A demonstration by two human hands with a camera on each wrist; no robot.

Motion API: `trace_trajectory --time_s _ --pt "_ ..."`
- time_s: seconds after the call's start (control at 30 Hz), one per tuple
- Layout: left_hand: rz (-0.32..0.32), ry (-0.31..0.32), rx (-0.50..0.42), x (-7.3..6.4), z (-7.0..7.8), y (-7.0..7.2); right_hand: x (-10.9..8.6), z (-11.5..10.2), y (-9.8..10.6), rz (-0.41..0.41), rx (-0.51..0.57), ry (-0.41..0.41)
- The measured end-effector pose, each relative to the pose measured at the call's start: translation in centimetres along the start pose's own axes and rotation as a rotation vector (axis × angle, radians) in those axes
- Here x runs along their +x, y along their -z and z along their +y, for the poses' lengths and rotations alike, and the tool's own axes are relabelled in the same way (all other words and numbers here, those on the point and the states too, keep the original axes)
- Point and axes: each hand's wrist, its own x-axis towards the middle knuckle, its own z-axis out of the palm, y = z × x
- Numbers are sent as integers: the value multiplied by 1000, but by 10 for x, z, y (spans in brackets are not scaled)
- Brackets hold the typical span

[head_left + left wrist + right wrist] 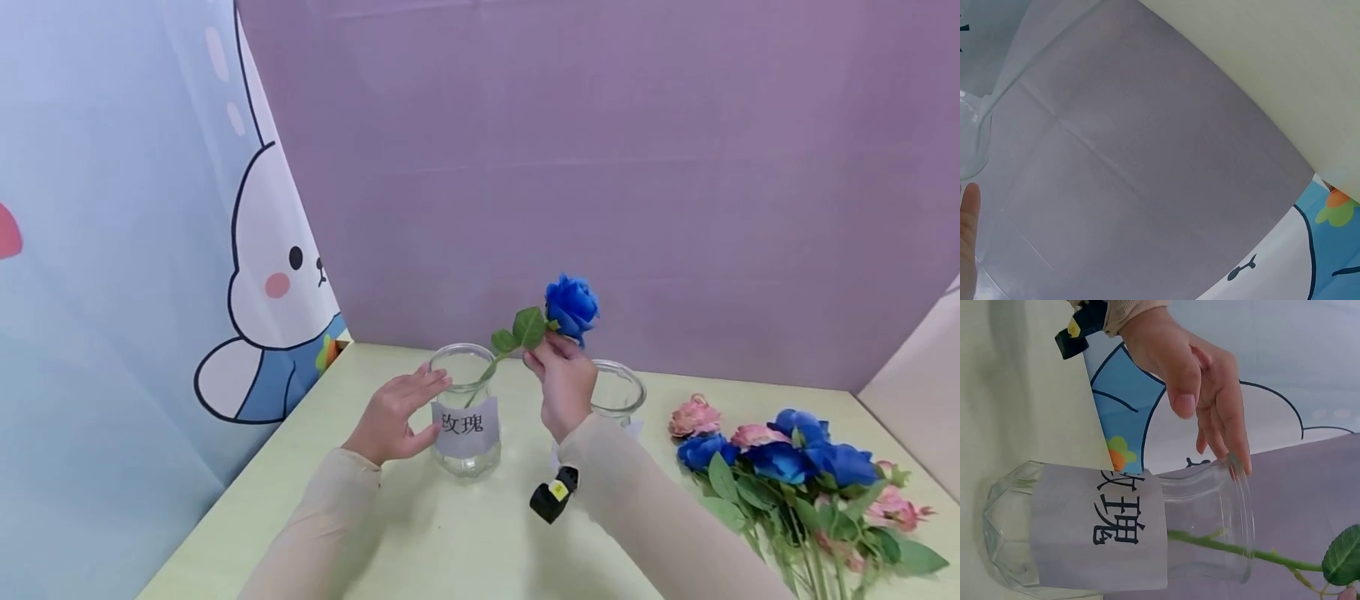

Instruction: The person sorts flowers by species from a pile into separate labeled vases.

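My right hand (567, 385) pinches a blue rose (572, 305) just below its bloom. The rose's green stem (1210, 544) slants through the mouth of a clear glass jar (467, 465), and its lower end passes behind the jar's paper label (1060, 528). Two green leaves stay above the rim. My left hand (397, 415) is at the left side of this jar, fingers fairly straight; the right wrist view shows its fingertips (1244, 464) at the rim. Only a finger (969, 225) of it shows in the left wrist view.
A second glass jar (621, 392) stands behind my right hand, partly hidden. On the right side of the table lie several blue roses (847, 463) and pink flowers (696, 417) with leafy stems. A purple cloth (600, 167) hangs behind the table, a rabbit-print cloth (112, 292) at left.
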Motion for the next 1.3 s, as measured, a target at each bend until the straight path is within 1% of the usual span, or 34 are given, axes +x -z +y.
trace_trajectory --time_s 0.13,0.2,0.3,0.37,0.47,0.53,0.6,0.67,0.77,0.9,0.97,1.0,1.1,1.17,1.3 --pt "10 -2 -10 0 1 -2 -9 -5 6 -39 2 -68" --pt "13 1 -15 1 1 -4 -14 -8 11 -71 -31 -83" --pt "14 5 -23 2 3 -7 -20 -13 22 -136 -119 -100" --pt "17 3 -27 2 4 -9 -24 -18 33 -229 -204 -126" --pt "28 -11 -26 0 5 -10 -26 -28 55 -423 -387 -171" --pt "30 -18 -20 -1 4 -8 -25 -35 72 -559 -515 -187" --pt "27 -24 -8 -2 3 -4 -22 -38 88 -652 -618 -198" --pt "20 -25 0 -2 1 1 -17 -38 103 -708 -674 -222" --pt "9 -26 4 -2 -2 7 -12 -36 125 -764 -734 -265" --pt "-1 -24 3 -2 -2 8 -7 -41 159 -854 -822 -319" --pt "3 -26 -2 -1 -2 7 -3 -47 178 -877 -861 -331" --pt "6 -28 -3 0 -2 6 -1 -50 188 -876 -877 -336" --pt "14 -40 -9 2 -2 4 8 -60 219 -819 -924 -358" --pt "16 -45 -12 3 -2 3 16 -68 239 -764 -945 -383" --pt "18 -30 -11 2 1 1 33 -84 278 -674 -981 -406"
